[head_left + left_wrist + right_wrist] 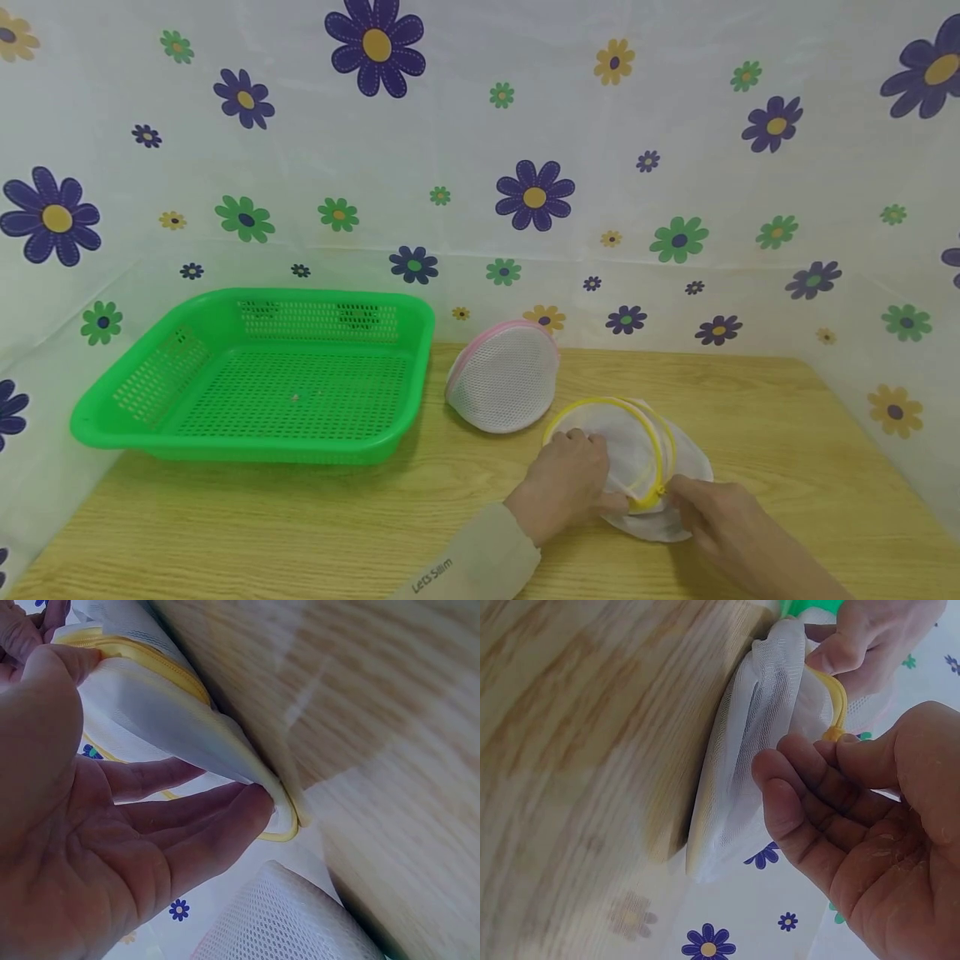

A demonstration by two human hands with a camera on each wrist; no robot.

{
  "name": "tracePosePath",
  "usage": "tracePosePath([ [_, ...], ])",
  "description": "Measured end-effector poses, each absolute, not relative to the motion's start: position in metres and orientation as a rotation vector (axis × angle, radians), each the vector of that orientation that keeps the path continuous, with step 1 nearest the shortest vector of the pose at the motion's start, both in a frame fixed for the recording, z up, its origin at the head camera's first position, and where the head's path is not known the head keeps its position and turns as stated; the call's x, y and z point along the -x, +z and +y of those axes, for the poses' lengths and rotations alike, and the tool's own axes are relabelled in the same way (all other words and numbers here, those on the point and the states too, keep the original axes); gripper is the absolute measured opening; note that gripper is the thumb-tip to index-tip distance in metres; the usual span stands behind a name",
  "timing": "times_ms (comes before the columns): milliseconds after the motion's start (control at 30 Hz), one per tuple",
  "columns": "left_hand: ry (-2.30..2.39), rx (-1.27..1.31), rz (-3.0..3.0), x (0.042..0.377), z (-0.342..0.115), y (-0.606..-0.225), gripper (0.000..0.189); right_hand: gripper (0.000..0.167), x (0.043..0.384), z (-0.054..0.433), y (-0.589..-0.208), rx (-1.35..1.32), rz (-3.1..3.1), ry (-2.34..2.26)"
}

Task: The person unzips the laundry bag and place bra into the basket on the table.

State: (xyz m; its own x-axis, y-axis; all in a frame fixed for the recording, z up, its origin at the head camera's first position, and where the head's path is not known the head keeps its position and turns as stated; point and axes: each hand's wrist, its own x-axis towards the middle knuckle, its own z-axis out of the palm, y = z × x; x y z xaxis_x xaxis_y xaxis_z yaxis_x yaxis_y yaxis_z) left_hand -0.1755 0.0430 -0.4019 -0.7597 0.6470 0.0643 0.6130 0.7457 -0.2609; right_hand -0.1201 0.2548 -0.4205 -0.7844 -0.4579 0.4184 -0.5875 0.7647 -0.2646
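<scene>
A white mesh laundry bag [617,442] with yellow trim lies on the wooden table, right of centre. My left hand [564,482] holds its near left edge. In the left wrist view, the thumb presses beside the yellow zipper [142,654] while the other fingers reach against the mesh and rim. At the zipper's right end, my right hand [722,518] pinches the yellow zipper pull [834,734] between thumb and forefinger; its other fingers are curled beside the mesh. Part of the bag is hidden behind both hands.
A second mesh laundry bag [504,382] with pink trim stands behind the left hand. To the left is a large green plastic basket [247,451] with perforated sides. A flower-printed sheet [570,125] hangs around the back and sides of the wooden table [315,533].
</scene>
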Motion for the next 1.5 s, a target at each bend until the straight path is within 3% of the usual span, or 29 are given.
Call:
tracePosePath([
  [233, 0.344, 1.022, -2.811, 0.177, 0.042, -0.404, 0.057, 0.042, 0.12, 0.255, -0.423, -0.805, -2.655, 0.554],
  [400, 0.087, 0.982, -2.984, 0.176, 0.039, -0.399, 0.057, 0.035, 0.122, 0.257, -0.423, -0.82, -2.713, 0.585],
  [633, -0.102, 0.959, -3.128, 0.168, 0.03, -0.39, 0.069, 0.03, 0.123, 0.266, -0.422, -0.774, -2.832, 0.713],
  [1033, -0.102, 1.251, -3.051, 0.151, 0.018, -0.377, 0.056, 0.028, 0.135, 0.282, -0.422, -0.829, -2.72, 0.662],
  [1300, -0.1, 1.268, -2.941, 0.159, 0.021, -0.388, 0.089, 0.027, 0.134, 0.273, -0.417, -0.834, -2.751, 0.69],
  [1500, -0.272, 1.26, -3.026, 0.172, 0.016, -0.391, 0.085, 0.027, 0.132, 0.27, -0.416, -0.815, -2.707, 0.655],
])
